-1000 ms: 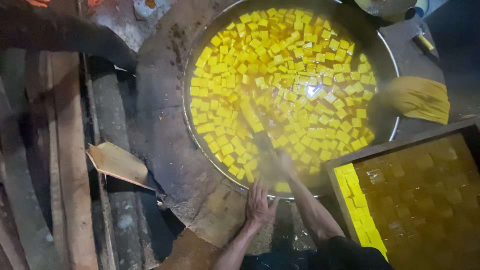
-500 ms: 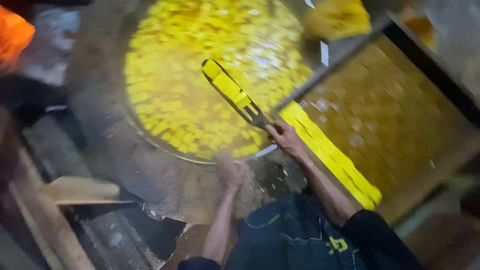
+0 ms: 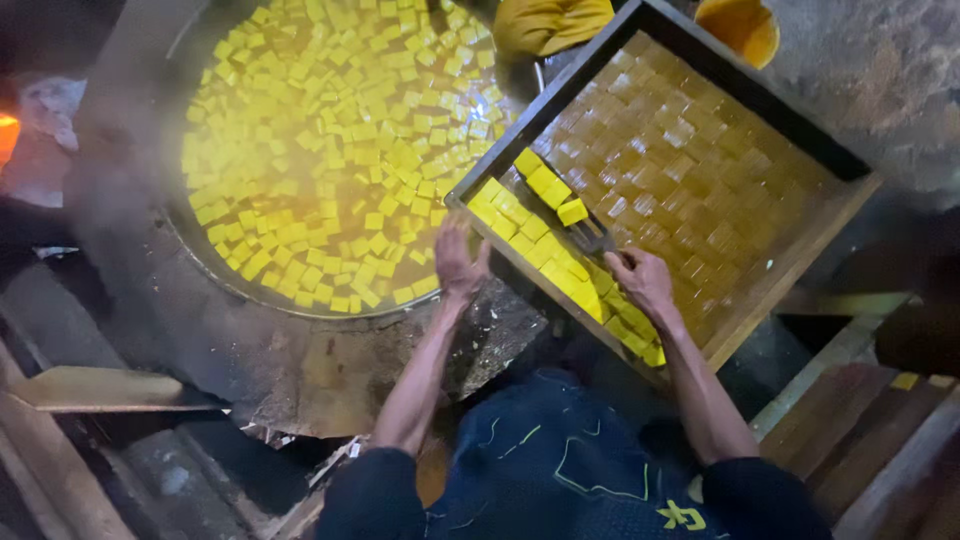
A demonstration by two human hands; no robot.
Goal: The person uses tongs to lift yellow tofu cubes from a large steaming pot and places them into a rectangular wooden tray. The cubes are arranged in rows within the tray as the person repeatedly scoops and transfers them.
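Note:
A big round pan [image 3: 200, 262] holds steaming liquid full of yellow cubes [image 3: 340, 140]. To its right lies a wooden tray [image 3: 790, 265] lined with brown squares, with rows of yellow cubes [image 3: 560, 262] along its near edge. My right hand [image 3: 642, 282] grips a flat metal spatula [image 3: 592, 236] that carries a few yellow cubes [image 3: 550, 186] over the tray. My left hand [image 3: 458, 262] rests with fingers spread on the tray's near corner, at the pan's rim.
A yellow cloth [image 3: 550, 25] lies at the pan's far edge and an orange bowl [image 3: 742, 25] beyond the tray. A wooden plank [image 3: 100, 390] lies at the lower left. An orange fire glow [image 3: 8, 135] shows at the far left. Wooden boards [image 3: 880, 440] lie at the right.
The spatula with its row of cubes has swung from over the pan to the tray. My left hand moved up to the tray's corner. The view has shifted right.

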